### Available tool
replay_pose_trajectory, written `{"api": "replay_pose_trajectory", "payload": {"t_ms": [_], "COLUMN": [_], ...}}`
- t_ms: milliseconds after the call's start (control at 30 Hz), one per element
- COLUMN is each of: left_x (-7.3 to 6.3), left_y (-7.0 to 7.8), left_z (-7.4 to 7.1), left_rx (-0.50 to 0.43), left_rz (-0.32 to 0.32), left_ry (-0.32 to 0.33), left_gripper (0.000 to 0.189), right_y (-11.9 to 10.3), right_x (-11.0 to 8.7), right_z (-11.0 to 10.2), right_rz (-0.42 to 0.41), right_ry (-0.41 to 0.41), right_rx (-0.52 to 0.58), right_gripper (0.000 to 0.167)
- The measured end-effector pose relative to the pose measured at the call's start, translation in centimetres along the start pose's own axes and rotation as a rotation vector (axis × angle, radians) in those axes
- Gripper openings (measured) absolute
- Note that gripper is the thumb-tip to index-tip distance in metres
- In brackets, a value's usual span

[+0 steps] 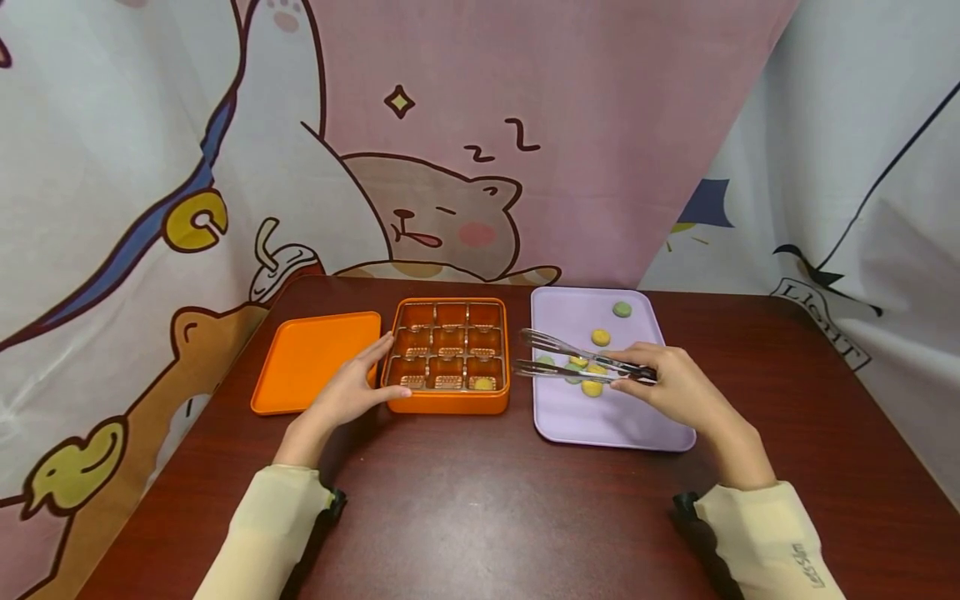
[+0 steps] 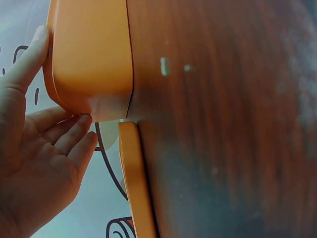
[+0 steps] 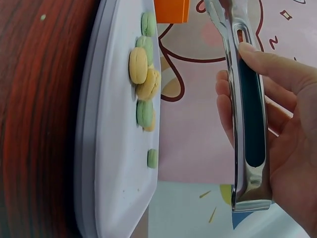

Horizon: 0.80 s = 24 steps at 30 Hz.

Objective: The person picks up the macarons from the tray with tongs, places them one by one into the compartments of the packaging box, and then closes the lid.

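My right hand (image 1: 671, 379) holds metal tongs (image 3: 252, 114) with dark grips, fingers on one side and thumb on the other. The tongs' tips are apart with nothing between them, above the left part of a lilac tray (image 1: 618, 425). Yellow macarons (image 3: 138, 65) and green macarons (image 3: 145, 113) lie on the tray, several bunched under the tongs. My left hand (image 1: 348, 387) touches the near left corner of an orange box (image 1: 450, 403), thumb at the front rim and fingers along the left side. One yellow macaron (image 1: 483, 384) sits in the box's front right compartment.
An orange lid (image 1: 315, 354) lies flat left of the box, close to it. The dark wooden table (image 1: 480, 508) ends at a printed cloth (image 1: 600, 125) behind and at the sides. A clear divided insert (image 1: 448, 344) lines the box.
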<state>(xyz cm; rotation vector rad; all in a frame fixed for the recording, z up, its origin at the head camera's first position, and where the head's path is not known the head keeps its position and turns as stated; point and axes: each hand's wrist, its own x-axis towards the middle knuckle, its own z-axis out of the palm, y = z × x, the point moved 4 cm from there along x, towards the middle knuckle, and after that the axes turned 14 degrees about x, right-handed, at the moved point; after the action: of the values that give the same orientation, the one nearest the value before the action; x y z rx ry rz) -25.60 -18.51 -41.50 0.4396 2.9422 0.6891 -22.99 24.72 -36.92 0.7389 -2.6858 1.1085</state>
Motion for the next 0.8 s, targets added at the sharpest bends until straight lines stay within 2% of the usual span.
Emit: {"api": "replay_pose_trajectory", "payload": {"t_ms": [200, 333, 533, 800], "left_x": [0.1, 0.1, 0.2, 0.1], "left_y": [-0.1, -0.1, -0.2, -0.2], "left_z": [0.0, 0.1, 0.0, 0.0], "left_rx": [0.004, 0.004, -0.009, -0.008], "left_rz": [0.003, 0.005, 0.011, 0.005], "left_ry": [0.003, 0.001, 0.002, -0.002], "left_gripper": [0.095, 0.096, 0.096, 0.097], "right_y": [0.4, 0.6, 0.7, 0.9], "right_x": [-0.6, -1.0, -1.6, -2.3], "right_z": [-0.6, -1.0, -1.5, -2.0], "right_rz": [0.079, 0.098, 0.091, 0.036], "right_ry": [-0.012, -0.002, 0.028, 0.065], "right_rx": [-0.001, 0.002, 0.004, -0.001], "right_gripper": [0.037, 0.037, 0.036, 0.035]}}
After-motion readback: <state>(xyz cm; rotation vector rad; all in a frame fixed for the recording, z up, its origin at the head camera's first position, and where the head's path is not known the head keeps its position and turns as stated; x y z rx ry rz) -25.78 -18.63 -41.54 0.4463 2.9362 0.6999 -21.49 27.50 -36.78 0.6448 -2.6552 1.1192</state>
